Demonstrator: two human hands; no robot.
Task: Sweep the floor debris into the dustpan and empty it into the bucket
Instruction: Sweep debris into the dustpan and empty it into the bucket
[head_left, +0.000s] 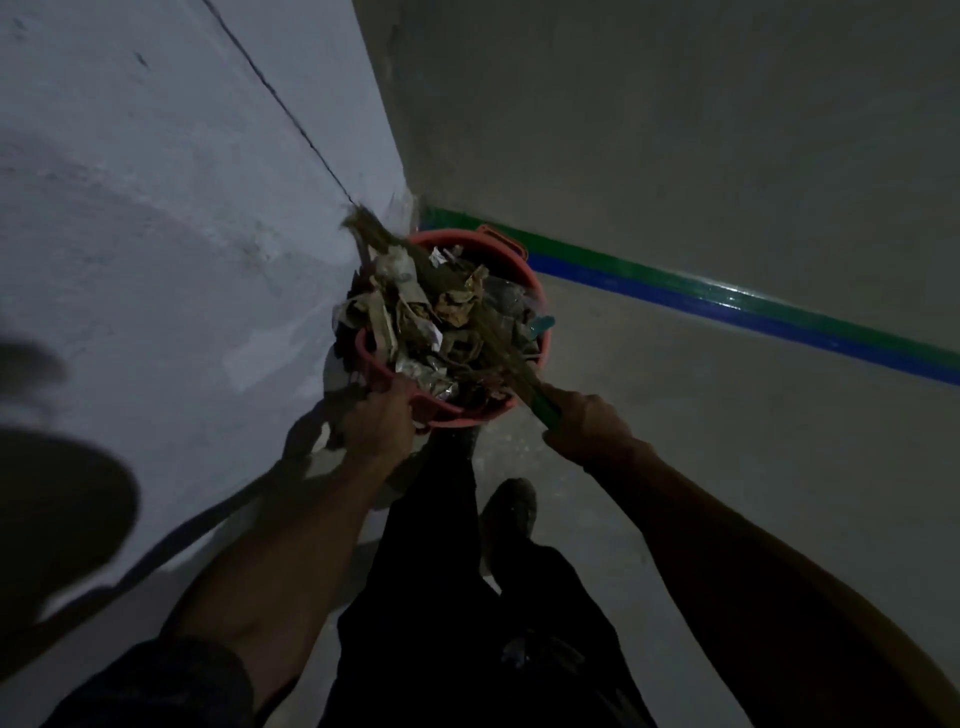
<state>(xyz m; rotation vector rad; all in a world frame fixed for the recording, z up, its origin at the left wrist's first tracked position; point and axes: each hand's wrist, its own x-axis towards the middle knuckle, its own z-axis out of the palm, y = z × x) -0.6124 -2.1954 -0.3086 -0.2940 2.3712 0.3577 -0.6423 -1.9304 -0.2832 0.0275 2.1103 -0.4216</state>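
Standing in the corner where two walls meet, a pink bucket (524, 270) is heaped above its rim with debris (415, 312): crumpled paper, dry leaves, shiny foil wrappers and a teal scrap at the right edge. A broom (467, 312) lies slantwise across the heap, its straw bristles poking out past the far left rim toward the wall and its green handle reaching back over the near right rim.

The left hand (376, 415) is curled over the near rim of the bucket, gripping it at the left side, knuckles up. The right hand (584, 421) is wrapped tight round the green broom handle just outside the near right rim.

Below the bucket, dark trousers (441, 545) run down the middle of the view, and one shoe (511, 509) rests on the grey floor (675, 415) just beside them. The left wall (156, 208) is pale and carries a thin dark crack and the person's shadow. The right wall (675, 104) is grey, with a green and blue stripe (727, 306) along its foot.
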